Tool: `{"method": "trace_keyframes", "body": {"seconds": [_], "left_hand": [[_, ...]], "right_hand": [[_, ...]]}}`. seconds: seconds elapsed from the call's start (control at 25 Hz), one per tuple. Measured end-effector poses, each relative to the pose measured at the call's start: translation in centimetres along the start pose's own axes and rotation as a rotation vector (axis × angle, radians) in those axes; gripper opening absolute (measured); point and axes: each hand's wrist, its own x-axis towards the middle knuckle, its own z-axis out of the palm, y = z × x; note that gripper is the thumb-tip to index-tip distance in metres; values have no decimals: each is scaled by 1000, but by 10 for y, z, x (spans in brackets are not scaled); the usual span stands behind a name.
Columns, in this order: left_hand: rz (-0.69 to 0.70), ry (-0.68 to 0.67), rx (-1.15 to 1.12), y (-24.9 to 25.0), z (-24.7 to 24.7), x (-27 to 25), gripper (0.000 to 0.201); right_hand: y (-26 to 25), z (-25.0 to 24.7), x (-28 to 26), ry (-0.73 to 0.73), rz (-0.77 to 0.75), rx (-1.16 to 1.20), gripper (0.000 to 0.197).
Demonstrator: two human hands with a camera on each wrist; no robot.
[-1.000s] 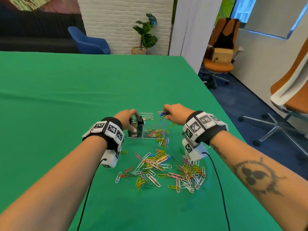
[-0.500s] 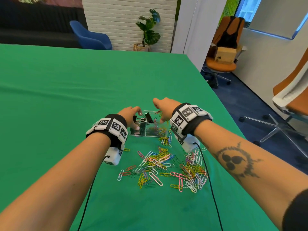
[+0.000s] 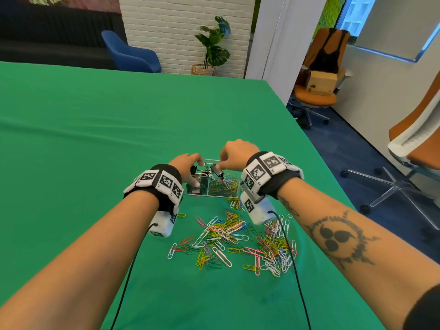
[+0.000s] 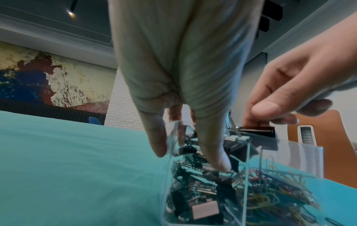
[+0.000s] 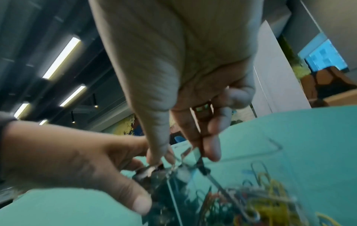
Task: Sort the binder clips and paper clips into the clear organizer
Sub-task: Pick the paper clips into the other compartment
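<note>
The clear organizer (image 3: 234, 195) stands on the green cloth between my hands. Its left compartment holds black binder clips (image 4: 195, 191), and its right one holds coloured paper clips (image 3: 223, 186). My left hand (image 3: 190, 167) grips the organizer's left end, thumb (image 4: 212, 145) down inside the binder clip compartment and a finger outside the wall. My right hand (image 3: 220, 166) pinches a black binder clip (image 3: 216, 172) just above the divider; the same black binder clip (image 4: 255, 131) appears in the left wrist view. The right wrist view is blurred.
A loose pile of coloured paper clips (image 3: 238, 236) lies on the cloth near me, with a few more by the organizer's front right corner (image 3: 234, 202). Both wrist cables trail past the pile. The table's right edge (image 3: 316, 148) drops to the floor, with office chairs beyond.
My right hand let go of a bunch of paper clips over the right compartment, moved left and now pinches a black binder clip. My left hand stayed on the organizer.
</note>
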Motion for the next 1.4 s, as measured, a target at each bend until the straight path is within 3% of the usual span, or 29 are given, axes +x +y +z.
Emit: {"method": "trace_keyframes", "body": {"seconds": [0.12, 0.24, 0.4, 0.6, 0.68, 0.8, 0.96, 1.16, 1.28, 1.4], "left_hand": [[-5, 7, 0, 1, 0, -1, 66], [-11, 9, -15, -1, 1, -2, 65], [29, 49, -45, -3, 0, -4, 68], [33, 94, -458, -14, 1, -14, 82], [43, 124, -616, -18, 3, -16, 64], [62, 249, -567, -15, 9, -15, 32], [58, 368, -459, -8, 15, -13, 19], [36, 393, -441, -6, 16, -12, 16], [35, 411, -430, -6, 17, -13, 17], [35, 424, -402, -5, 17, -15, 18]], "right_hand": [[-11, 14, 3, -101, 56, 40, 38], [-14, 15, 3, -7, 86, 108, 23], [-18, 2, 0, 152, 35, 234, 20], [-45, 18, 10, 72, -46, 243, 15], [-49, 21, 12, 61, -52, 280, 20], [-42, 13, 11, 1, -76, 378, 32], [-15, 11, 2, 72, -39, 521, 35], [11, 24, -7, -37, -19, 172, 32], [11, 28, -5, 52, 8, 151, 30], [-1, 27, -4, 83, -97, 82, 46]]}}
